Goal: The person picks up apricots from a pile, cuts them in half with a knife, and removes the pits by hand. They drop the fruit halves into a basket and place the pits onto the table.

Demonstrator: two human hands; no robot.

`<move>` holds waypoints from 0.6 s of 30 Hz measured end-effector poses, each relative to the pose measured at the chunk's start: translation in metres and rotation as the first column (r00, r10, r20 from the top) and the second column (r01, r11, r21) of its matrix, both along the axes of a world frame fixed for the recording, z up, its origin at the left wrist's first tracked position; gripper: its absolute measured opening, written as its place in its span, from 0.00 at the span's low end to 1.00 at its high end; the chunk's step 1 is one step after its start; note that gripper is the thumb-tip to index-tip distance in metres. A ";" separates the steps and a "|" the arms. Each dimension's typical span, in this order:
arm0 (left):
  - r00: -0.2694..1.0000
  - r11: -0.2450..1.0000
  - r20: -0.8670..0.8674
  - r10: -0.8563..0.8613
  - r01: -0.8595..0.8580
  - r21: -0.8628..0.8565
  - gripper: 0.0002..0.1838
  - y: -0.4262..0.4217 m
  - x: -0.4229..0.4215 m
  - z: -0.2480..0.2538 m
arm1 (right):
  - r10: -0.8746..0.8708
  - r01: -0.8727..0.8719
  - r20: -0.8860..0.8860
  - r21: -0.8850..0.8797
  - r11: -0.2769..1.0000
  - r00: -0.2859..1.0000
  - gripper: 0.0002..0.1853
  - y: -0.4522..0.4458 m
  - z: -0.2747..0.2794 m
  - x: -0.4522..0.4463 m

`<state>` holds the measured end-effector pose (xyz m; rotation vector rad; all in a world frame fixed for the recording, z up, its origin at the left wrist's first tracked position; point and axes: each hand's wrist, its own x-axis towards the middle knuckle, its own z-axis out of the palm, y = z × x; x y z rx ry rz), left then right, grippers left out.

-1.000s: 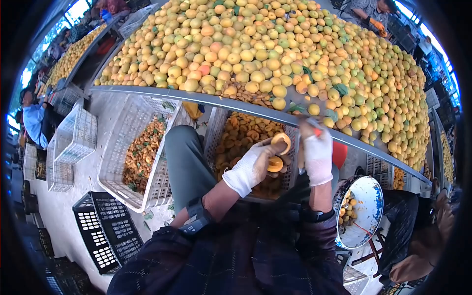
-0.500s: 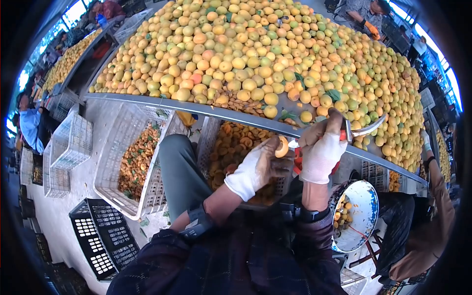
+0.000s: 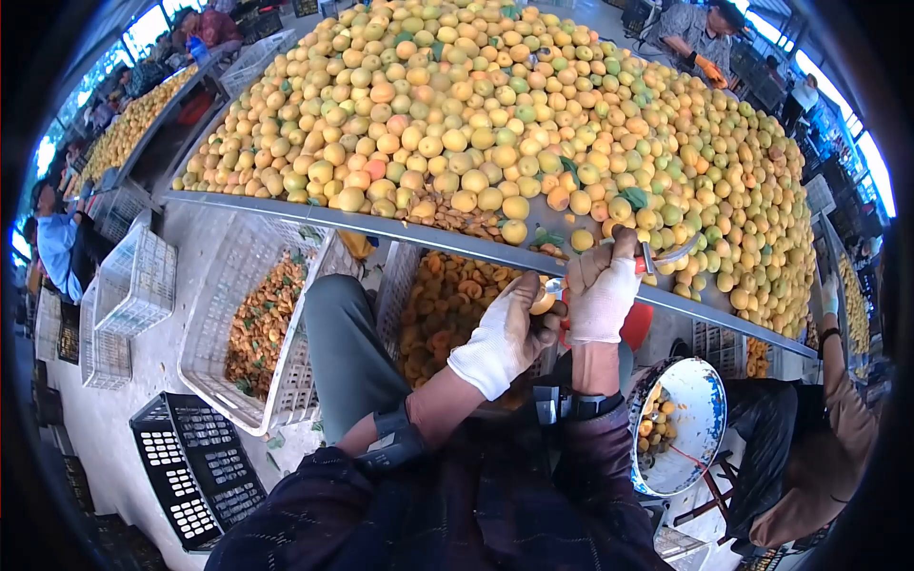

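L hand (image 3: 505, 333) w/ fruit (image 3: 543, 304), R hand (image 3: 605, 293) gripping knife (image 3: 646, 264)

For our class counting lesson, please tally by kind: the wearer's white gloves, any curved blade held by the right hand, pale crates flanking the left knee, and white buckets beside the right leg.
White gloves: 2
Curved blade: 1
Pale crates: 2
White bucket: 1
Total: 6

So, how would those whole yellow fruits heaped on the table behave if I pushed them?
The whole fruits would probably roll, being roundish. Pulling one from low down might set others tumbling, as they rest on each other. A hard squeeze might dent them, since the cut pieces below look fleshy.
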<state>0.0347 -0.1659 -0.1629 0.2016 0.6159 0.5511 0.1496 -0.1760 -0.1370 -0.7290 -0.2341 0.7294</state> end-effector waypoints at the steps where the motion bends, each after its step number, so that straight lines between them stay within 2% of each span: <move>1: 0.998 0.995 0.062 -0.034 0.039 -0.087 0.16 0.005 -0.001 0.001 | -0.002 0.002 0.002 0.008 1.000 1.000 0.10 0.003 0.001 0.002; 3: 0.987 0.991 0.132 -0.090 0.102 -0.087 0.19 0.013 -0.001 0.006 | 0.003 0.002 -0.106 0.045 0.999 0.994 0.10 0.010 0.005 0.004; 5: 0.995 0.982 0.061 -0.076 0.086 -0.171 0.19 0.023 0.003 0.008 | 0.026 -0.022 -0.064 0.071 0.997 0.998 0.09 0.020 0.006 0.000; 6: 0.997 0.986 0.041 -0.060 0.065 -0.154 0.13 0.025 0.003 0.014 | -0.021 0.021 0.071 0.010 1.000 0.997 0.10 0.025 0.011 -0.009; 7: 0.998 0.988 0.043 -0.052 0.058 -0.145 0.13 0.028 0.002 0.019 | -0.060 0.071 0.207 -0.046 0.996 0.977 0.10 0.029 0.017 -0.014; 8: 1.000 1.000 0.006 -0.030 0.030 -0.007 0.10 0.030 0.000 0.026 | 0.029 -0.030 0.102 0.013 0.999 0.994 0.11 0.029 0.026 -0.015; 9: 1.000 0.992 -0.031 -0.003 0.007 0.127 0.09 0.033 -0.003 0.029 | 0.050 -0.045 -0.112 0.048 0.998 0.992 0.13 0.036 0.023 -0.005; 10: 0.998 0.987 0.035 -0.054 0.048 0.150 0.13 0.042 -0.006 0.033 | 0.105 -0.059 -0.275 0.169 0.984 0.956 0.13 0.045 0.011 0.007; 11: 0.997 0.991 0.071 0.037 -0.046 0.126 0.18 0.051 -0.005 0.030 | 0.176 -0.052 -0.420 0.289 0.956 0.890 0.14 0.052 0.011 0.010; 12: 0.997 0.980 0.054 0.052 -0.062 0.191 0.18 0.063 -0.006 0.027 | 0.186 -0.060 -0.415 0.298 0.953 0.891 0.14 0.054 0.012 0.014; 13: 0.997 0.963 0.038 0.068 -0.075 0.258 0.19 0.077 -0.009 0.026 | 0.111 -0.081 -0.192 0.159 0.984 0.975 0.12 0.052 0.013 0.016; 14: 0.998 0.933 0.044 0.037 -0.051 0.357 0.24 0.086 -0.015 0.027 | 0.063 -0.064 0.051 0.016 0.998 0.997 0.11 0.052 0.018 0.015; 15: 0.998 0.931 0.047 0.047 -0.061 0.361 0.24 0.095 -0.020 0.028 | 0.097 -0.078 0.206 -0.099 0.992 0.974 0.08 0.054 0.021 0.014; 17: 0.989 0.842 -0.062 -0.134 0.146 0.520 0.28 0.108 -0.026 0.031 | 0.391 -0.195 0.492 -0.402 0.894 0.778 0.14 0.057 0.018 0.013; 18: 0.982 0.816 -0.065 -0.179 0.185 0.548 0.29 0.109 -0.024 0.032 | 0.470 -0.116 0.716 -0.485 0.867 0.516 0.18 0.065 0.017 0.006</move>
